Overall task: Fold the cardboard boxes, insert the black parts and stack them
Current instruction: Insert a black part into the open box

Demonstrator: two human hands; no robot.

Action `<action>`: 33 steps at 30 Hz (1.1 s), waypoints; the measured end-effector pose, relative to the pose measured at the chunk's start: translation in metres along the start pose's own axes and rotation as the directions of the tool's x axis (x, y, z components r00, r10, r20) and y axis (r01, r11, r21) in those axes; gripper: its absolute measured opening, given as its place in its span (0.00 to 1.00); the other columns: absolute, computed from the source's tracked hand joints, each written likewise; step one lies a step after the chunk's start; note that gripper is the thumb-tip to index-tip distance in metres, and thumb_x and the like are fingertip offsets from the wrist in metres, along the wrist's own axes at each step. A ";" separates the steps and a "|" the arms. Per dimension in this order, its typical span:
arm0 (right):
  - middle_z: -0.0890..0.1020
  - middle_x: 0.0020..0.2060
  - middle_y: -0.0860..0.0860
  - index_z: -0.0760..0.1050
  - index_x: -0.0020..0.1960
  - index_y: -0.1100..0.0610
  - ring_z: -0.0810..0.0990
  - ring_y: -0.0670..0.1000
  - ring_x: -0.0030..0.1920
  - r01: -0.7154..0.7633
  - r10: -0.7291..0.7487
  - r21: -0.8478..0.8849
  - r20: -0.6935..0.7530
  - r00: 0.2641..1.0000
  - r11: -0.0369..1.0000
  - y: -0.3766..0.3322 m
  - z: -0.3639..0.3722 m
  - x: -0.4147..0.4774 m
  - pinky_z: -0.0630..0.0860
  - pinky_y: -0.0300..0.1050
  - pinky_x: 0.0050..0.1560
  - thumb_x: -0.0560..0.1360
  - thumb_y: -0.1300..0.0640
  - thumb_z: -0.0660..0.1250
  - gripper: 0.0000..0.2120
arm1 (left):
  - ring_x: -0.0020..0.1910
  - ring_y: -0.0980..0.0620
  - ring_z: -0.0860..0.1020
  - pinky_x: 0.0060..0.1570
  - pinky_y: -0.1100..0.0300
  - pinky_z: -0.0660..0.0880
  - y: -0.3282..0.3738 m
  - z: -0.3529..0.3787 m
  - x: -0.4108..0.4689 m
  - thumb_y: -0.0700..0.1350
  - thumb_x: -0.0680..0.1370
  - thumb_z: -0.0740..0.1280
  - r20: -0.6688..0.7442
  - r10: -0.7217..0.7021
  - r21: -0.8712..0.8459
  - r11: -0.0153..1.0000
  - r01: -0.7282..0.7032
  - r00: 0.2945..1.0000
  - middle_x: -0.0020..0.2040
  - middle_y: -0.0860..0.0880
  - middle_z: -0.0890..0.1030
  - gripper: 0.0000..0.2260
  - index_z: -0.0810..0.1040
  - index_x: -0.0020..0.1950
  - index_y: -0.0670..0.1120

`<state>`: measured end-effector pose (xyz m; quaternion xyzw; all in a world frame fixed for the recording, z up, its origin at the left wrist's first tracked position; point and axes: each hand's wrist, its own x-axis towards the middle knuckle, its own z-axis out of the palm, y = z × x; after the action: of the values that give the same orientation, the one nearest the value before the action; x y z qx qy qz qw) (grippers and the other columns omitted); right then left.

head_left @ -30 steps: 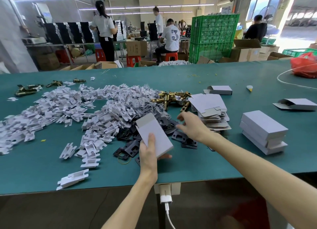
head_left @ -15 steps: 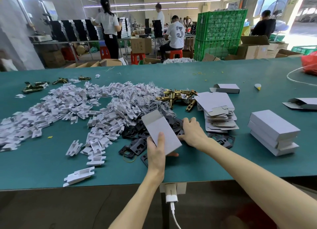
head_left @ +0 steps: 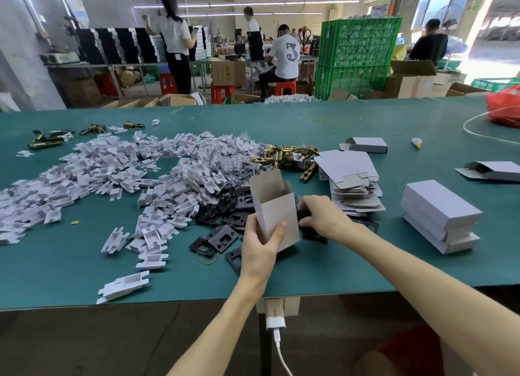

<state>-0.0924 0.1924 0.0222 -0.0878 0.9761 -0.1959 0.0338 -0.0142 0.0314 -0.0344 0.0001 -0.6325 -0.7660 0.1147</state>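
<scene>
My left hand (head_left: 260, 247) grips a small grey cardboard box (head_left: 274, 206) by its lower end, upright, with the top flap standing open. My right hand (head_left: 323, 216) sits just right of the box, its fingers curled round a black part (head_left: 305, 215) taken from the heap of black parts (head_left: 222, 221) on the green table (head_left: 309, 268). A pile of flat box blanks (head_left: 350, 178) lies behind my right hand. Three closed boxes (head_left: 440, 221) are stacked at the right.
White plastic inserts (head_left: 112, 178) spread over the left half of the table. Brass hardware (head_left: 284, 157) lies behind the black parts. Loose half-folded boxes (head_left: 365, 145) (head_left: 492, 171) lie at the back right, near a red bag (head_left: 505, 108). People work at benches beyond.
The box has been tipped from lying slanted to standing upright with its flap open. My right hand has closed on a black part beside the box.
</scene>
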 end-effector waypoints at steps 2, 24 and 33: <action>0.82 0.56 0.56 0.77 0.57 0.54 0.80 0.60 0.55 0.021 -0.021 0.000 0.012 1.000 1.000 0.000 -0.001 -0.002 0.78 0.55 0.55 0.74 0.56 0.74 0.13 | 0.55 0.52 0.84 0.53 0.57 0.82 0.001 0.001 -0.001 0.41 0.78 0.76 0.042 0.017 0.011 1.000 -0.017 0.999 0.53 0.52 0.86 0.14 0.77 0.60 0.50; 0.85 0.52 0.54 0.81 0.56 0.53 0.82 0.56 0.52 0.059 -0.059 0.120 0.003 0.998 0.991 0.007 -0.005 -0.012 0.80 0.54 0.55 0.74 0.58 0.74 0.10 | 0.54 0.53 0.84 0.50 0.59 0.81 0.001 0.003 -0.002 0.44 0.78 0.76 0.118 -0.016 0.096 0.995 0.005 0.993 0.54 0.49 0.86 0.12 0.79 0.58 0.51; 0.84 0.56 0.55 0.80 0.60 0.54 0.82 0.57 0.55 0.026 -0.025 0.102 -0.016 1.000 0.994 0.007 -0.001 -0.011 0.79 0.56 0.60 0.76 0.58 0.74 0.13 | 0.52 0.59 0.84 0.49 0.61 0.82 0.000 0.002 -0.002 0.48 0.78 0.75 0.095 -0.035 0.147 0.989 0.020 0.995 0.57 0.50 0.84 0.13 0.76 0.59 0.53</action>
<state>-0.0829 0.2017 0.0210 -0.0969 0.9639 -0.2465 0.0288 -0.0120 0.0335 -0.0340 -0.0201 -0.6916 -0.7183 0.0728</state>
